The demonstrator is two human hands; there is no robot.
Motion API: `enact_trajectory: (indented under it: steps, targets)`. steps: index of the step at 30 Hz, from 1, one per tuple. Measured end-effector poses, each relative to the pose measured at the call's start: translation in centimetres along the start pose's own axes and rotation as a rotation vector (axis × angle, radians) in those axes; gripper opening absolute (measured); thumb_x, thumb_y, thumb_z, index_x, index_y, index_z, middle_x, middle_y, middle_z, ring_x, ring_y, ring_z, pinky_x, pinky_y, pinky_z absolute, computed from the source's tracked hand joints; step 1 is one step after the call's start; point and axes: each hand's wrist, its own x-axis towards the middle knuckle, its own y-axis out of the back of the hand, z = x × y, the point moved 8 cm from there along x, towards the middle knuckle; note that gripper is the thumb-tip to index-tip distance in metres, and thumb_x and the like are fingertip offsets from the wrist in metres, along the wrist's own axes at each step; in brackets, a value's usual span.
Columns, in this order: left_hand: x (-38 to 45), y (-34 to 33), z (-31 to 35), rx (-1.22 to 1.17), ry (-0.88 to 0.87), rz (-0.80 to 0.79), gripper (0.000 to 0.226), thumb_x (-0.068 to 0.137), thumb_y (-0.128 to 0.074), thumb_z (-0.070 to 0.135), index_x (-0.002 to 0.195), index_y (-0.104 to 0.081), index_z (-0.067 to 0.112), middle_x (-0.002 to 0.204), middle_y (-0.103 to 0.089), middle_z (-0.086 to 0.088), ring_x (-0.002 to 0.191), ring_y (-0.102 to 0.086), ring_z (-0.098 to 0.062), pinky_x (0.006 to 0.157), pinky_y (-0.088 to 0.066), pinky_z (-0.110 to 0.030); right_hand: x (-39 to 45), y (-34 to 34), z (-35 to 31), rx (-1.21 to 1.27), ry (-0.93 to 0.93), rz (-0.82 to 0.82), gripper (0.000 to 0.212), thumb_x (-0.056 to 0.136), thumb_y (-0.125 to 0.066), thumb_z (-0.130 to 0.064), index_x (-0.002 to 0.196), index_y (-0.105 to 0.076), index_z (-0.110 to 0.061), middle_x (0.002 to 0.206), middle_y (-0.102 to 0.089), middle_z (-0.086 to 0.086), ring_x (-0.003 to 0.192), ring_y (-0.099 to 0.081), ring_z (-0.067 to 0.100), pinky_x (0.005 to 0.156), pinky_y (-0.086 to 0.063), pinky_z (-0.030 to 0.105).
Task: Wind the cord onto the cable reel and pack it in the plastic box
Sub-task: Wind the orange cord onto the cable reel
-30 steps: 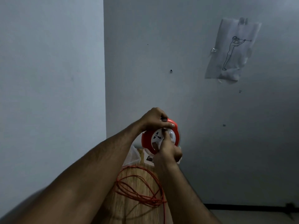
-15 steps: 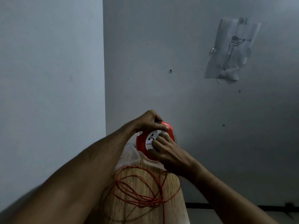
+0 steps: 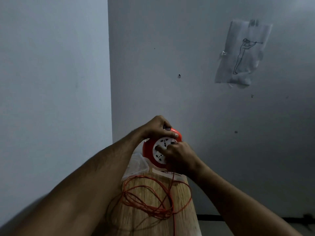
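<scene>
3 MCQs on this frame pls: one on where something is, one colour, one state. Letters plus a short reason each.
1. Where does the loose cord lie?
A. on the wooden table
B. hung on the wall
C. inside a box

2. What colour is the body of the cable reel?
A. blue
B. red-orange
C. green

3. What is the left hand doing?
A. hanging idle
B. flat on the table
C. gripping the top of the reel

Key:
1 A: the cord sits in tangled loops on the wooden table, with one strand running up to the reel.
2 B: the shell is red-orange around a white socket face.
3 C: its fingers curl over the reel's top edge, while the right hand has its fingers on the white face.
</scene>
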Motion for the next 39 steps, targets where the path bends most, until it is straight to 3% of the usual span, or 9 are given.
enact_trajectory:
  steps: [6,11,14,17,22,25,28,33,39]
  targets:
    - [-0.1,1.8,-0.2,-0.059,0.015,0.105,0.046,0.086,-0.082,0.041,0.072,-0.07,-0.002,0.07,-0.066,-0.021,0.055,-0.059,-0.024,0.051,-0.045,-0.017,-2.2,0.7,2.8,0.57,-0.959,0.538,0.051,0.073,-0.087,-0.035,0.117,-0.072,-0.014,0.1,-0.076,0.002,0.079,-0.068,0.01,0.07,-0.048,0.01]
    - [-0.1,-0.1,-0.2,-0.022,0.004,0.083,0.054,0.076,-0.078,0.057,0.069,-0.072,0.004,0.067,-0.064,-0.02,0.062,-0.06,-0.038,0.056,-0.045,-0.033,-4.4,-6.4,-1.1,1.559,-1.948,0.87,0.051,0.069,-0.089,-0.035,0.104,-0.061,-0.011,0.105,-0.069,0.009,0.097,-0.069,0.023,0.083,-0.061,0.043]
    - [-0.3,-0.4,-0.6,-0.015,-0.006,0.078,0.041,0.076,-0.078,0.056,0.06,-0.07,0.019,0.062,-0.062,-0.012,0.057,-0.057,-0.028,0.057,-0.044,-0.035,-2.3,-8.1,-2.0,2.03,-2.04,0.936,0.082,0.071,-0.084,-0.038,0.139,-0.045,-0.011,0.139,-0.053,0.017,0.125,-0.056,0.036,0.099,-0.052,0.055]
    - [-0.6,0.2,-1.0,-0.048,0.006,0.081,0.059,0.076,-0.078,0.057,0.064,-0.067,0.0,0.064,-0.06,-0.025,0.055,-0.049,-0.025,0.055,-0.04,-0.033,-3.1,-8.5,-1.7,1.933,-2.12,0.901,0.086,0.071,-0.089,-0.024,0.141,-0.04,-0.014,0.134,-0.052,0.017,0.123,-0.057,0.04,0.095,-0.055,0.057]
    - [-0.6,1.0,-1.5,-0.045,0.027,0.067,0.053,0.082,-0.082,0.046,0.072,-0.071,-0.005,0.071,-0.063,-0.029,0.057,-0.052,-0.025,0.056,-0.041,-0.032,-5.3,-6.3,-0.7,1.611,-1.772,0.766,0.024,0.08,-0.081,-0.01,0.096,-0.064,-0.009,0.1,-0.071,0.014,0.09,-0.074,0.027,0.075,-0.064,0.049]
    - [-0.8,0.8,-1.8,-0.071,0.032,0.048,0.053,0.081,-0.081,0.049,0.074,-0.072,-0.003,0.072,-0.064,-0.027,0.058,-0.054,-0.025,0.057,-0.044,-0.033,-3.1,2.8,0.3,0.817,-0.789,0.726,0.014,0.088,-0.072,-0.006,0.099,-0.064,-0.009,0.088,-0.068,0.004,0.076,-0.067,0.008,0.073,-0.06,0.029]
    - [-1.0,0.6,-1.6,-0.089,0.034,0.024,0.05,0.085,-0.082,0.042,0.073,-0.07,-0.005,0.071,-0.062,-0.029,0.056,-0.052,-0.024,0.056,-0.042,-0.032,-0.8,2.5,-2.8,0.175,-0.078,0.206,0.031,0.085,-0.068,-0.018,0.115,-0.063,-0.011,0.096,-0.07,0.008,0.084,-0.069,0.02,0.1,-0.049,0.049]
    - [-0.7,-0.2,-1.1,-0.085,0.041,-0.035,0.046,0.086,-0.082,0.039,0.075,-0.071,-0.004,0.067,-0.063,-0.024,0.055,-0.056,-0.023,0.054,-0.044,-0.03,-1.6,0.3,-2.5,-0.159,0.166,-0.116,0.068,0.083,-0.075,-0.022,0.141,-0.042,-0.008,0.105,-0.073,0.021,0.094,-0.073,0.033,0.116,-0.035,0.056]
    - [-0.2,-1.6,0.2,-0.057,0.024,-0.13,0.027,0.087,-0.082,0.034,0.07,-0.074,0.014,0.07,-0.067,-0.015,0.059,-0.06,-0.016,0.058,-0.048,-0.026,-0.8,0.1,-2.3,-0.22,0.284,-0.123,0.05,0.09,-0.071,-0.026,0.134,-0.055,-0.009,0.116,-0.071,0.014,0.1,-0.072,0.028,0.094,-0.058,0.042]
